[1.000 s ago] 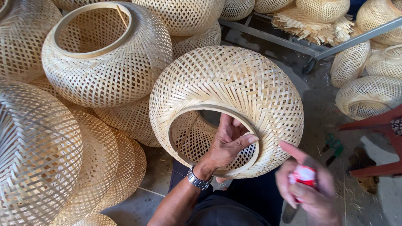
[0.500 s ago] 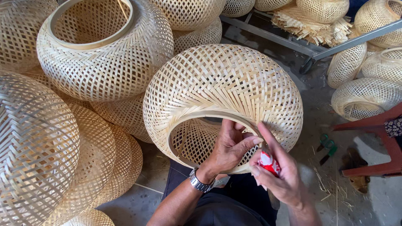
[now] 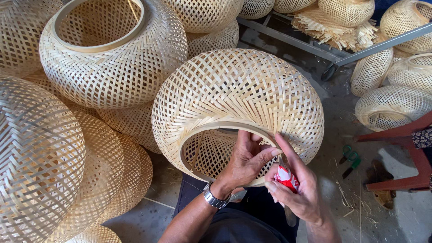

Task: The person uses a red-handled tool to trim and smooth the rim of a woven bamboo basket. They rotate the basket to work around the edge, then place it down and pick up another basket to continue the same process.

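Note:
A round woven bamboo basket [image 3: 238, 99] rests over my lap with its ring opening turned toward me. My left hand [image 3: 245, 159], with a metal watch on the wrist, grips the lower rim of that opening, fingers inside and thumb outside. My right hand [image 3: 297, 189] holds a small red and white tube [image 3: 286, 178] and presses it against the rim right beside my left thumb. What comes out of the tube's tip is hidden by my fingers.
Similar woven baskets are stacked to the left [image 3: 40, 162] and behind [image 3: 112, 58]. More lie at the right [image 3: 391, 105] under a grey metal bar [image 3: 373, 45]. A red stool [image 3: 405, 148] and green-handled scissors [image 3: 348, 155] stand on the littered concrete floor.
My right hand has come up from my lap with the tube and reached the rim next to my left hand. The basket has shifted slightly.

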